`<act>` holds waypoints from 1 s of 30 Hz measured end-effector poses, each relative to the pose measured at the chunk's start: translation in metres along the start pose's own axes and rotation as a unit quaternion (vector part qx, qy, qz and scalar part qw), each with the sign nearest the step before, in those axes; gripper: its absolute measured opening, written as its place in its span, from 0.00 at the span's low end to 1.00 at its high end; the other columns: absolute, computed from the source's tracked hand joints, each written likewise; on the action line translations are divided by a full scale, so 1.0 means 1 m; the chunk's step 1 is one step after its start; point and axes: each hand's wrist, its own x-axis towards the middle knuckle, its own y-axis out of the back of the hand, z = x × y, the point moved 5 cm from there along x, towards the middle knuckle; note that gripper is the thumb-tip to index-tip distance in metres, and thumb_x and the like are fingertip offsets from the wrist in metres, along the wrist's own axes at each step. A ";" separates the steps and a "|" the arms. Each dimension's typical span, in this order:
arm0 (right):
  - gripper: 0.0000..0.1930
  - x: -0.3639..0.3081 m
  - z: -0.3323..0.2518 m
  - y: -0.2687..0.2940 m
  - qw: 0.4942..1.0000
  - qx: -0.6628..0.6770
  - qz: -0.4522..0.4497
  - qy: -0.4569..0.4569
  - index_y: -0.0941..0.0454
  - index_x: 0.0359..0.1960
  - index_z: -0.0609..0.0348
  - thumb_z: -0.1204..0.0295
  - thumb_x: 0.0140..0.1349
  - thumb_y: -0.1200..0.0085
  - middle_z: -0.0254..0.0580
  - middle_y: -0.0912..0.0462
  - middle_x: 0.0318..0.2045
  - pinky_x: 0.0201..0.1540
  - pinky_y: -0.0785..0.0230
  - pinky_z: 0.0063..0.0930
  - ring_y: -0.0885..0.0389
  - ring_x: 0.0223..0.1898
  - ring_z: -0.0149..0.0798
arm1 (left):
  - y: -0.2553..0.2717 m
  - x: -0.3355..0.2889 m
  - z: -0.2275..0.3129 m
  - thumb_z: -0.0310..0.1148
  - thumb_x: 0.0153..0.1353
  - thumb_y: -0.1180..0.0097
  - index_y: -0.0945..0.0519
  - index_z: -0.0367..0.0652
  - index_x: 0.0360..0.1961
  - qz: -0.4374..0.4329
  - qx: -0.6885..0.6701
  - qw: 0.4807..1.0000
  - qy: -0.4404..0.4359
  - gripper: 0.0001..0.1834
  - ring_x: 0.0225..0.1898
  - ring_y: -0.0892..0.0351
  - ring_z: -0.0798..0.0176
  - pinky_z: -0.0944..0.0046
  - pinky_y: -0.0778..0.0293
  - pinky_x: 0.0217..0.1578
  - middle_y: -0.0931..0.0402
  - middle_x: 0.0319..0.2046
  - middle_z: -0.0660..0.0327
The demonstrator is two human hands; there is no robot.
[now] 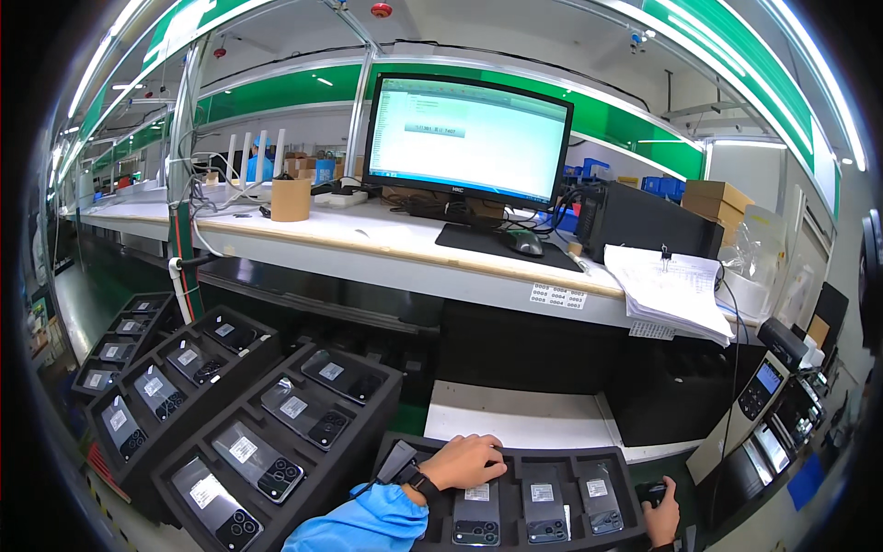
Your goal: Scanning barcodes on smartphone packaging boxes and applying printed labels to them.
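My left hand (464,463), in a blue sleeve with a dark wrist band, lies over the far edge of a black foam tray (506,455) in front of me. Its fingers are bent and close together at the upper end of a smartphone (476,515); what they grip, if anything, is hidden. Two more phones, one in the middle (544,504) and one at the right (602,497), lie face down in the tray's slots, each with a white label. Beyond the tray's right side, my right hand (660,520) is closed round a small black device (653,492), partly cut off from sight.
More foam trays of labelled phones (285,414) stand at the left. Above, a workbench (368,235) carries a monitor (469,138), a mouse (524,242) and clipped papers (671,285) overhanging its edge. A device with a small screen (759,391) stands at the right, beside a hanging cable.
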 end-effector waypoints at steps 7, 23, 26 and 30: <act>0.36 0.012 -0.050 0.029 0.983 0.064 0.133 0.108 0.32 0.65 0.63 0.73 0.52 0.35 0.59 0.28 0.56 0.66 0.36 0.47 0.29 0.61 0.58 | 0.001 0.002 0.011 0.51 0.69 0.45 0.19 0.45 0.38 0.048 0.001 0.999 -0.007 0.19 0.53 0.22 0.47 0.50 0.32 0.54 0.22 0.50 0.55; 0.18 0.035 -0.500 -0.234 0.830 0.083 -0.250 0.491 0.15 0.48 0.57 0.65 0.56 0.36 0.52 0.13 0.44 0.54 0.22 0.45 0.14 0.48 0.54 | -0.021 0.017 0.005 0.38 0.55 0.41 0.16 0.35 0.31 0.132 0.054 0.989 0.026 0.14 0.35 0.18 0.41 0.44 0.23 0.40 0.18 0.32 0.45; 0.25 0.039 -0.510 -0.294 0.814 0.037 -0.245 0.525 0.17 0.52 0.54 0.61 0.52 0.31 0.51 0.17 0.54 0.59 0.25 0.46 0.19 0.56 0.54 | -0.034 0.021 0.002 0.36 0.47 0.38 0.16 0.36 0.24 0.122 0.063 0.986 0.091 0.12 0.34 0.18 0.42 0.48 0.24 0.44 0.19 0.27 0.45; 0.29 0.043 -0.511 -0.347 0.813 -0.085 -0.138 0.560 0.15 0.50 0.52 0.56 0.45 0.24 0.51 0.18 0.46 0.59 0.27 0.51 0.20 0.55 0.55 | -0.033 0.023 0.008 0.37 0.45 0.35 0.15 0.36 0.27 0.182 0.030 0.982 0.043 0.13 0.44 0.19 0.48 0.53 0.28 0.49 0.17 0.34 0.48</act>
